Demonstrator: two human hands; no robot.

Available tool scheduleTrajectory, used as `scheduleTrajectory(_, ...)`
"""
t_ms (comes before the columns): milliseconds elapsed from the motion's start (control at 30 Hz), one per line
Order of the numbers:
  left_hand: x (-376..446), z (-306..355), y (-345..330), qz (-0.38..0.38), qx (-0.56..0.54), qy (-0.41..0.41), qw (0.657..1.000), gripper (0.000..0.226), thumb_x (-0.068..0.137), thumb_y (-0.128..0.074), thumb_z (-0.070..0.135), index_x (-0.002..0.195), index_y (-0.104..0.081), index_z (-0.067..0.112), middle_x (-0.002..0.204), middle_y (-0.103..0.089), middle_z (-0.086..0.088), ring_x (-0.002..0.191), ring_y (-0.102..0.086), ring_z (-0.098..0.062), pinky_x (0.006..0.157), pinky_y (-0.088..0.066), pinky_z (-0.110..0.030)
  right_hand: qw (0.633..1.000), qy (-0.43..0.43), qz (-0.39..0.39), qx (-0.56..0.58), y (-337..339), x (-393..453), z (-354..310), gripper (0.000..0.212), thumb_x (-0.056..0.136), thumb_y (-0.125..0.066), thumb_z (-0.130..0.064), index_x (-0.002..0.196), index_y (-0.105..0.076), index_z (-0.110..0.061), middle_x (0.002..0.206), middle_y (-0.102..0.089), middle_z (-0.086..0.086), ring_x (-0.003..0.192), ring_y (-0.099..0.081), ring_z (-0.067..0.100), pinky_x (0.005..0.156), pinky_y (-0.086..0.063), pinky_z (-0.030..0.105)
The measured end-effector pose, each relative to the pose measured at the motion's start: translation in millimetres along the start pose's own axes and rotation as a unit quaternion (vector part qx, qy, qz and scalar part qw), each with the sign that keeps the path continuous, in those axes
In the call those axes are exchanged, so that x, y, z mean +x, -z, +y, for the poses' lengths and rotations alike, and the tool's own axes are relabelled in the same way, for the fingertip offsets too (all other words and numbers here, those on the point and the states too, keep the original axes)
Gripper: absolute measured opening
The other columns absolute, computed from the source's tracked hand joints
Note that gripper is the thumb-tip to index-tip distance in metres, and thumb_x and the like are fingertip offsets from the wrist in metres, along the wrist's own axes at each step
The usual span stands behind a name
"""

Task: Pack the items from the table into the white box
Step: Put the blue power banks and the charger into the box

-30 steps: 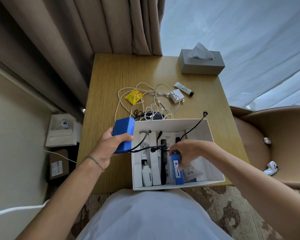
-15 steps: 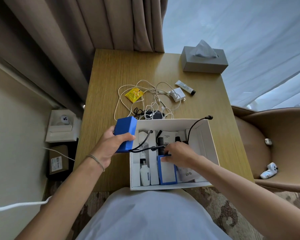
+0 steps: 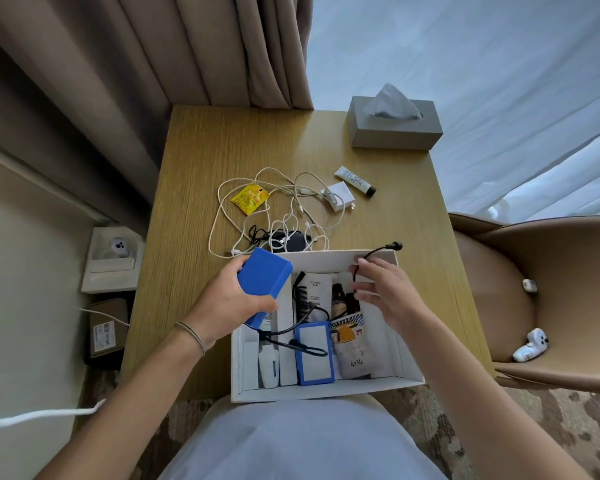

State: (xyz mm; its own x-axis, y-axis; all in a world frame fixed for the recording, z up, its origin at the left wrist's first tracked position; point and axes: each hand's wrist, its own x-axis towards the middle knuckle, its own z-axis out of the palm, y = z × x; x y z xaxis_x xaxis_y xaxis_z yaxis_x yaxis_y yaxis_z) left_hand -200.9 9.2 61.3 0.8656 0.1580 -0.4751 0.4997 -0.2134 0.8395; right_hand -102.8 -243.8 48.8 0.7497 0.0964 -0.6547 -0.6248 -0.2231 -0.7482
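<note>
The white box [image 3: 409,372] sits at the table's near edge. My left hand [image 3: 229,303] grips a blue block [image 3: 264,282] above the box's left side; a black cable [image 3: 374,252] runs from it across the box to a plug past the far right corner. My right hand [image 3: 385,292] pinches that cable near the far right wall. Inside lie a flat blue case [image 3: 314,355], a black comb [image 3: 300,301], a white bottle [image 3: 269,370], a dark bottle [image 3: 339,299] and a patterned pouch [image 3: 355,351].
On the wooden table [image 3: 201,188] beyond the box lie tangled white cables [image 3: 291,216], a yellow sachet [image 3: 250,199], a white charger [image 3: 338,195], a small tube [image 3: 355,176] and a black item [image 3: 288,239]. A grey tissue box [image 3: 395,129] stands far right. A tan chair [image 3: 551,289] is right.
My right hand left the flat blue case lying in the box and rose to the cable at the far right corner. My left hand moved the blue block over the box.
</note>
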Motion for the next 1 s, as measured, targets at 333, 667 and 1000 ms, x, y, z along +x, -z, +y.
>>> scheduleTrajectory(333,8.7,-2.0,-0.9,0.015,0.050,0.006,0.999,0.071,0.059,-0.088,0.028,0.119,-0.051,0.035,0.104,-0.058,0.002,0.091,-0.063,-0.022,0.072,-0.058,-0.038,0.898,0.205,-0.109,-0.373,-8.2,-8.4,26.3,0.031,0.102,-0.050,-0.032,0.078,-0.068,-0.025,0.061,-0.064,-0.002,0.050,-0.048,0.012,0.051,-0.041,0.031)
scheduleTrajectory(667,7.2,7.1,-2.9,-0.028,0.120,-0.032,0.992,0.077,0.055,-0.086,0.033,0.123,-0.052,0.046,0.110,-0.060,0.010,0.093,-0.064,-0.016,0.076,-0.061,-0.041,0.859,0.120,-0.082,-0.491,-41.1,61.5,51.0,0.045,0.092,-0.063,-0.052,0.063,-0.071,-0.019,0.049,-0.055,-0.005,0.045,-0.047,0.012,0.049,-0.036,0.026)
scheduleTrajectory(1000,23.3,16.3,-29.8,-0.073,0.163,-0.075,0.981,0.079,0.053,-0.084,0.039,0.124,-0.051,0.044,0.108,-0.060,0.016,0.091,-0.064,-0.008,0.071,-0.061,-0.028,0.927,0.207,-0.016,-0.313,-45.5,55.5,55.7,0.008,0.094,-0.063,-0.019,0.095,-0.071,-0.018,0.085,-0.073,-0.001,0.079,-0.067,0.019,0.070,-0.056,0.040)
